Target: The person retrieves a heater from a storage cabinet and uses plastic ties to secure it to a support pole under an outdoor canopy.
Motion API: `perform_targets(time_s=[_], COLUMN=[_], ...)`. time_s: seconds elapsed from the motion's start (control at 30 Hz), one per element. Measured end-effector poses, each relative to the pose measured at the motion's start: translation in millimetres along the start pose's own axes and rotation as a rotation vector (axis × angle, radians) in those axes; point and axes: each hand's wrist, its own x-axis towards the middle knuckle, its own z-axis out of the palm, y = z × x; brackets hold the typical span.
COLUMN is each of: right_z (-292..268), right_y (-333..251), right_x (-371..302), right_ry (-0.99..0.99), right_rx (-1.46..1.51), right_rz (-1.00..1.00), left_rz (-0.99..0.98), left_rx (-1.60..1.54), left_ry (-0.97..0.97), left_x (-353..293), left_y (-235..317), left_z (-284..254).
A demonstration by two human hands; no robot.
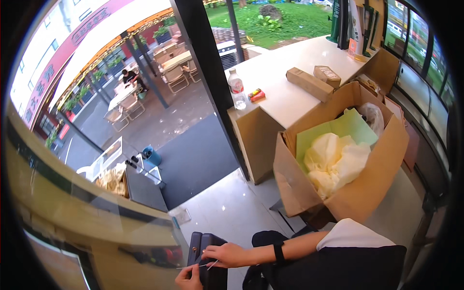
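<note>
My left hand [189,279] is low in the view with its fingertips pinched together on a thin white strand [203,265]. My right hand [226,254] is closed just beside it, holding the same strand or another thin white piece. What exactly the strand is, string or a slim stick, is too small to tell. Directly under both hands stands a dark padded piece [215,280], perhaps a seat or case, with a small brass-coloured spot on its upper part. A black band circles my right wrist.
An open cardboard box [382,183] with crumpled cream paper stands to the right. Behind it, a pale counter [270,72] bears a clear bottle [237,89], a small red packet [256,95] and a long carton [309,84]. Glass [140,237] lies left; a person [133,79] sits outside.
</note>
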Motion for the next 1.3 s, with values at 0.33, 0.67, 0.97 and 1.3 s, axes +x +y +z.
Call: perform_targets(time_s=[0.33,0.67,0.97,1.3], right_z=[-73,-158,-159,-224], right_y=[148,265,343,494], right_x=[258,514,757,965], right_ry=[0.286,-0.008,-0.028,0.244], right_rx=[0.014,1.007,1.065,1.261], right_rz=[-0.116,0.474,0.722,0.836], left_rz=[-0.026,-0.011,0.036,0.058], left_rx=[-0.461,-0.716,-0.676,-0.681], left_ry=[0.003,0.093,-0.049,-0.228], left_x=[326,608,841,1113], left_y=[28,118,126,147], left_z=[51,58,105,181])
